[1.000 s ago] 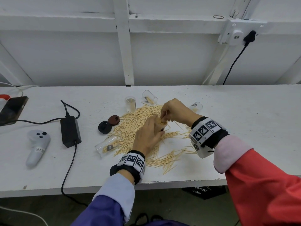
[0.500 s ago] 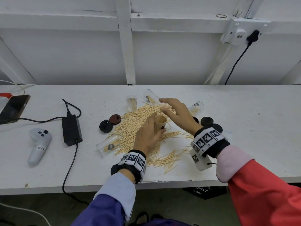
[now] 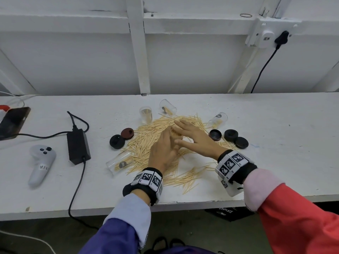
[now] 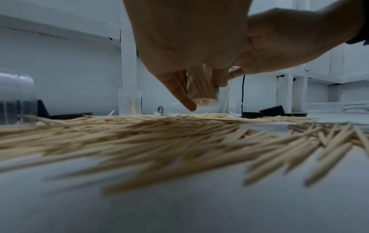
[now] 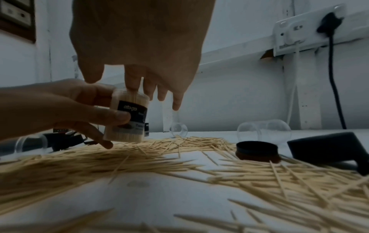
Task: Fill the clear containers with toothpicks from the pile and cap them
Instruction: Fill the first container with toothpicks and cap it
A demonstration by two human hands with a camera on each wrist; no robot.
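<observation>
Toothpicks (image 3: 152,136) lie in a loose pile at the centre of a white painted bench (image 3: 266,143), which spans the full width of the head view. Behind it, at 12 o'clock, stands a white panelled wall (image 3: 183,66) with a vertical post (image 3: 139,52); a socket box (image 3: 264,35) with a black plug sits at 1 o'clock.

At 9 o'clock of the pile: a black power adapter (image 3: 78,146), a white handheld controller (image 3: 41,164), and a phone (image 3: 12,122) at the bench's left edge.

Clear containers ring the pile: one upright (image 3: 145,114) at 11 o'clock, one on its side (image 3: 167,109) at 12 o'clock, one on its side (image 3: 219,119) at 2 o'clock, one on its side (image 3: 119,163) at 8 o'clock. Three dark caps (image 3: 231,135) lie at 3 o'clock, two caps (image 3: 122,137) at 9 o'clock.

Over the pile's centre, the left hand (image 3: 163,149) grasps a labelled container packed with toothpicks (image 5: 127,116), fingers and thumb curled round it, held just above the pile. The right hand (image 3: 194,138) is flat, fingers straight, fingertips (image 5: 132,88) at the container's open top.
</observation>
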